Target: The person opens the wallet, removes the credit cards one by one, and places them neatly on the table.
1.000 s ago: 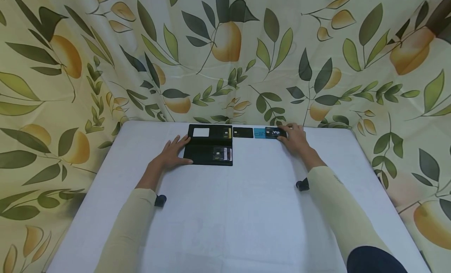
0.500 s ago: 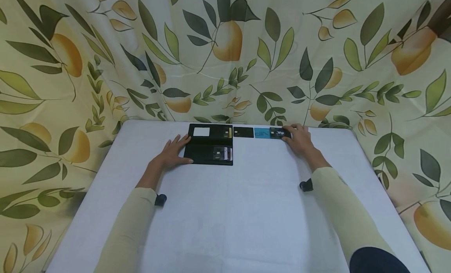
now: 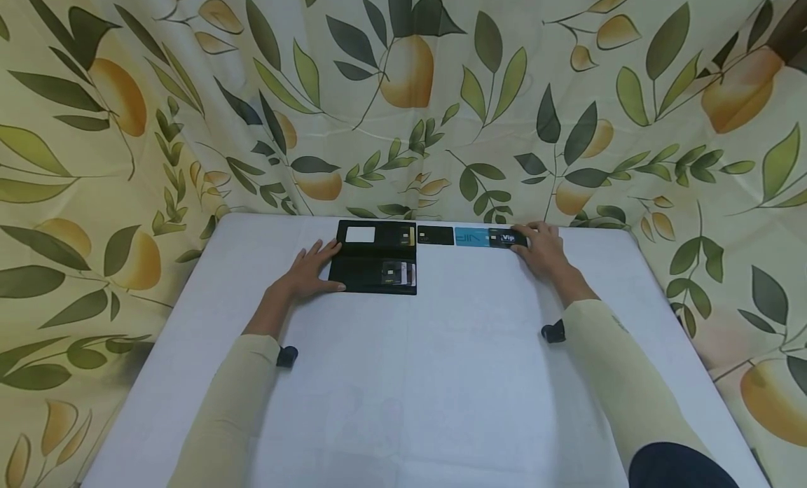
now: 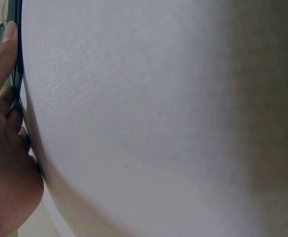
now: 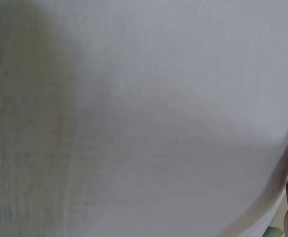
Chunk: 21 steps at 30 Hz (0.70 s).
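An opened black wallet (image 3: 356, 276) lies flat near the table's far edge, with several cards in the slots at its right side and a white patch in its upper panel. My left hand (image 3: 305, 274) rests on the wallet's left side, fingers spread and thumb at the lower corner. In the left wrist view, the thumb lies along the wallet's dark edge (image 4: 19, 54). To the right, a row holds a black card (image 3: 435, 235), a blue card (image 3: 471, 236) and a black Vip card (image 3: 503, 238). My right hand (image 3: 545, 250) pinches the Vip card's right end between thumb and fingers.
A white cloth covers the table (image 3: 403, 383). Behind it hangs a curtain (image 3: 492, 152) printed with fruit and leaves, right at the table's back edge. A dark wrist camera (image 3: 553, 332) sits below my right wrist, another camera (image 3: 287, 357) below my left.
My right hand has slid the Vip card to the right, off the blue card, so more of the blue card shows. The left hand and wallet have stayed in place.
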Each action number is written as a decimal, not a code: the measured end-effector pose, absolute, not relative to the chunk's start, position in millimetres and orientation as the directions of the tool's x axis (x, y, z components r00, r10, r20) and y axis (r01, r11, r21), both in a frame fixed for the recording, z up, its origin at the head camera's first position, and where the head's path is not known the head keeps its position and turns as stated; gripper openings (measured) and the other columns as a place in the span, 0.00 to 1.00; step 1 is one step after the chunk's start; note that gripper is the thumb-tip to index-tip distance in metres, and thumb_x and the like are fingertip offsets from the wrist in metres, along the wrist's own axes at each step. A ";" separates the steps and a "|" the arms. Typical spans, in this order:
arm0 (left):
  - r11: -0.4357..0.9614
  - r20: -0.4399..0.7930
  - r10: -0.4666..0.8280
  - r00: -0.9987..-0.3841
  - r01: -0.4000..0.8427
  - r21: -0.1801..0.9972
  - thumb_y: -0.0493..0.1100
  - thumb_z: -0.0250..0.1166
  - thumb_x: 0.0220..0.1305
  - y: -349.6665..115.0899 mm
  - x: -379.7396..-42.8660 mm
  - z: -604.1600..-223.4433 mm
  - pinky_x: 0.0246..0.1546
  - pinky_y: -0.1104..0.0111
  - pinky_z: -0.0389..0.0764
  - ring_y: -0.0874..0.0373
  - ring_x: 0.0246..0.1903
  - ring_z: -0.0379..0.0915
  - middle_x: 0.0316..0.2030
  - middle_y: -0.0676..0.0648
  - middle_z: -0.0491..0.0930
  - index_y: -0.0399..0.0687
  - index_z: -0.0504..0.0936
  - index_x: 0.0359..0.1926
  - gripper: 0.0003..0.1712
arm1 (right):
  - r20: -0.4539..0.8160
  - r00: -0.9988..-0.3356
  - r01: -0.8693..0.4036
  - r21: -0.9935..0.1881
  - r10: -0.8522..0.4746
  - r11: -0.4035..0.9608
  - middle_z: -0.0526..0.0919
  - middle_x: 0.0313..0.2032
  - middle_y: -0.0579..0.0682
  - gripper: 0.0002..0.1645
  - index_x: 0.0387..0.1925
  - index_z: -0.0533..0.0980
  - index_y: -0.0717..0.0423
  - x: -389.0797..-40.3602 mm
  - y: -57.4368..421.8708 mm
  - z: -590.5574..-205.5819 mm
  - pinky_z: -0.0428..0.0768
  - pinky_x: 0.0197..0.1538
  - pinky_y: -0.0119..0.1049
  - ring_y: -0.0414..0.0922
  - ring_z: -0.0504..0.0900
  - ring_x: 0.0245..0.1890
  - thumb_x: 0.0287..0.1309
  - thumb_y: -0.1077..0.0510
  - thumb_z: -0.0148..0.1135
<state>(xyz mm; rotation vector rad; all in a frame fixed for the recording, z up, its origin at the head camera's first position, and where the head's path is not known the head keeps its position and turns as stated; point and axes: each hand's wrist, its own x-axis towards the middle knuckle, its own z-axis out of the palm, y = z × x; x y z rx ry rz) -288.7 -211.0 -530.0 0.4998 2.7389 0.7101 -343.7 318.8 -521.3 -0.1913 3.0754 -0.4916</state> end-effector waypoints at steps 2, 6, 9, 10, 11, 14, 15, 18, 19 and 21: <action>0.820 -0.168 0.392 -0.904 0.261 0.510 0.69 0.67 0.48 -211.2 -288.5 -529.9 0.68 0.52 0.28 0.52 0.71 0.25 0.73 0.55 0.39 0.58 0.48 0.74 0.58 | -0.005 -0.993 -0.113 -0.306 -0.120 0.945 0.57 0.63 0.63 0.32 0.66 0.63 0.50 -343.7 319.3 -521.5 0.55 0.58 0.63 0.64 0.51 0.61 0.64 0.49 0.57; 0.819 -0.168 0.395 -0.903 0.263 0.510 0.70 0.66 0.48 -211.4 -288.6 -530.0 0.68 0.53 0.28 0.53 0.71 0.24 0.73 0.55 0.39 0.59 0.48 0.74 0.58 | -0.010 -0.993 -0.105 -0.307 -0.113 0.946 0.57 0.63 0.64 0.31 0.67 0.63 0.50 -343.5 320.8 -521.6 0.55 0.57 0.62 0.64 0.51 0.61 0.64 0.50 0.57; 0.820 -0.168 0.396 -0.903 0.265 0.508 0.71 0.65 0.48 -211.6 -288.9 -529.8 0.68 0.53 0.28 0.53 0.71 0.24 0.73 0.56 0.39 0.59 0.48 0.74 0.58 | -0.018 -0.994 -0.099 -0.313 -0.110 0.944 0.56 0.63 0.64 0.31 0.67 0.63 0.50 -342.9 322.2 -521.2 0.56 0.57 0.62 0.65 0.50 0.61 0.64 0.50 0.57; 0.820 -0.167 0.396 -0.903 0.266 0.506 0.71 0.65 0.48 -211.7 -289.1 -530.0 0.68 0.53 0.28 0.53 0.71 0.24 0.73 0.56 0.39 0.59 0.48 0.74 0.58 | -0.021 -0.994 -0.099 -0.314 -0.111 0.944 0.56 0.63 0.64 0.31 0.67 0.62 0.50 -343.0 322.6 -521.5 0.56 0.56 0.62 0.65 0.50 0.61 0.65 0.50 0.56; 0.821 -0.166 0.396 -0.903 0.266 0.505 0.71 0.65 0.48 -211.9 -289.2 -530.2 0.68 0.53 0.28 0.53 0.71 0.24 0.73 0.56 0.39 0.59 0.48 0.74 0.58 | -0.025 -0.994 -0.097 -0.315 -0.110 0.944 0.56 0.64 0.64 0.31 0.67 0.62 0.50 -343.0 322.8 -521.5 0.56 0.56 0.62 0.65 0.50 0.61 0.65 0.50 0.56; 0.823 -0.166 0.394 -0.904 0.266 0.502 0.71 0.65 0.48 -212.3 -289.2 -531.0 0.68 0.53 0.28 0.53 0.71 0.24 0.73 0.56 0.39 0.59 0.47 0.74 0.58 | -0.033 -0.993 -0.094 -0.317 -0.109 0.944 0.55 0.64 0.65 0.31 0.68 0.62 0.50 -343.2 323.6 -521.4 0.56 0.57 0.62 0.65 0.50 0.61 0.66 0.49 0.55; 0.823 -0.167 0.393 -0.904 0.265 0.502 0.71 0.65 0.48 -212.2 -289.2 -531.4 0.68 0.53 0.28 0.53 0.71 0.24 0.73 0.56 0.38 0.59 0.47 0.74 0.58 | -0.035 -0.993 -0.094 -0.316 -0.111 0.944 0.55 0.64 0.65 0.31 0.68 0.61 0.50 -343.1 323.8 -521.4 0.56 0.57 0.62 0.65 0.50 0.61 0.66 0.49 0.54; 0.826 -0.170 0.387 -0.906 0.259 0.500 0.72 0.65 0.47 -212.1 -289.0 -532.1 0.68 0.54 0.28 0.54 0.71 0.24 0.73 0.57 0.38 0.60 0.47 0.74 0.59 | -0.040 -0.993 -0.094 -0.320 -0.112 0.943 0.54 0.64 0.65 0.31 0.68 0.61 0.50 -343.1 324.7 -521.3 0.55 0.57 0.63 0.66 0.49 0.61 0.66 0.49 0.54; 0.826 -0.171 0.387 -0.906 0.258 0.500 0.72 0.65 0.47 -212.1 -288.9 -532.0 0.68 0.54 0.28 0.54 0.71 0.24 0.73 0.57 0.38 0.60 0.47 0.74 0.59 | -0.042 -0.993 -0.095 -0.321 -0.114 0.942 0.53 0.64 0.65 0.32 0.68 0.61 0.50 -343.1 324.8 -521.3 0.55 0.57 0.63 0.66 0.49 0.61 0.66 0.49 0.54; 0.823 -0.170 0.390 -0.905 0.260 0.505 0.72 0.65 0.47 -211.7 -289.1 -531.8 0.68 0.53 0.28 0.53 0.71 0.24 0.73 0.56 0.39 0.60 0.47 0.74 0.59 | -0.046 -0.992 -0.095 -0.321 -0.115 0.942 0.53 0.64 0.66 0.31 0.68 0.60 0.51 -342.5 325.0 -520.5 0.55 0.57 0.63 0.66 0.50 0.61 0.66 0.49 0.54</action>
